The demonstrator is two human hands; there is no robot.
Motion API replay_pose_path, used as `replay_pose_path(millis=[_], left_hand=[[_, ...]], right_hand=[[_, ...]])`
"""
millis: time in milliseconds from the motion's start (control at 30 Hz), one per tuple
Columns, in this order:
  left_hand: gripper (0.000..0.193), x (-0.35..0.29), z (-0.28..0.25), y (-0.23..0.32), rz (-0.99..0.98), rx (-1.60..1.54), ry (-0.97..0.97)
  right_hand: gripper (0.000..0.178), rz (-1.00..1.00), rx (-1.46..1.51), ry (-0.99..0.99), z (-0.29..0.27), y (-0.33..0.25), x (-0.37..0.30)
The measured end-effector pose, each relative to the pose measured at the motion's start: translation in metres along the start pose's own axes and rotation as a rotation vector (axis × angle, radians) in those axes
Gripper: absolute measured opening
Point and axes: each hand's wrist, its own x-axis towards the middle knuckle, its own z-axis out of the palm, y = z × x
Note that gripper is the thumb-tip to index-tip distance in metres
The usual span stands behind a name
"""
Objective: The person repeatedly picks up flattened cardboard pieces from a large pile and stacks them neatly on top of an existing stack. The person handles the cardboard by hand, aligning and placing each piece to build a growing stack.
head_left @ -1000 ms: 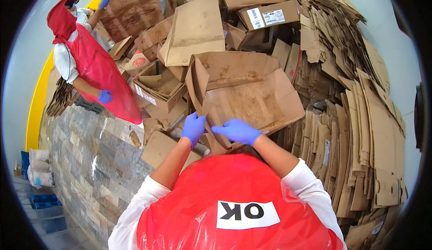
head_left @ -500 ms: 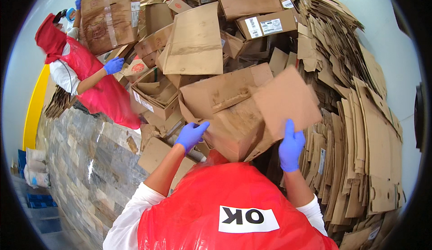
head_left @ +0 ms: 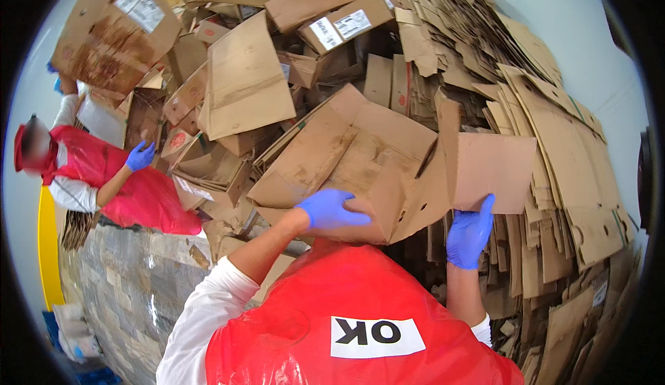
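An opened brown cardboard box with dark stains inside lies tilted right in front of me. My left hand, in a blue glove, rests with outstretched fingers at its near wall. On the right, my right hand, gloved too, pinches the lower edge of a square cardboard flap, thumb on the front and fingers mostly hidden behind. The flap stands beside the box's right side; whether the two are joined I cannot tell.
Boxes are heaped ahead. Flattened cardboard is stacked along the right wall. At the left a co-worker in a red apron holds up a stained box. Tiled floor lies lower left, with wrapped bundles.
My left hand has moved right and opened out against the box. The flap in my right hand has shifted right, and the box has opened wider. The co-worker's box is raised and turned.
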Motion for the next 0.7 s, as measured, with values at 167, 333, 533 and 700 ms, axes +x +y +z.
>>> replay_pose_path(millis=[167, 333, 533, 700], left_hand=[[0.047, 0.012, 0.036, 0.028, 0.147, 0.183, -0.156], [0.038, -0.012, 0.021, 0.020, 0.293, -0.032, 0.013], [0.033, -0.034, 0.018, 0.039, 0.564, 0.033, -0.015], [0.038, -0.017, 0.032, 0.072, 0.661, 0.219, -0.067]], right_hand=[[0.064, 0.020, 0.111, 0.146, -0.037, -0.014, -0.005], [0.074, -0.105, -0.028, 0.306, -0.075, -0.027, -0.015], [0.068, 0.134, -0.396, 0.094, -0.065, 0.001, -0.048], [0.067, 0.425, -0.443, -0.062, -0.031, 0.028, -0.054]])
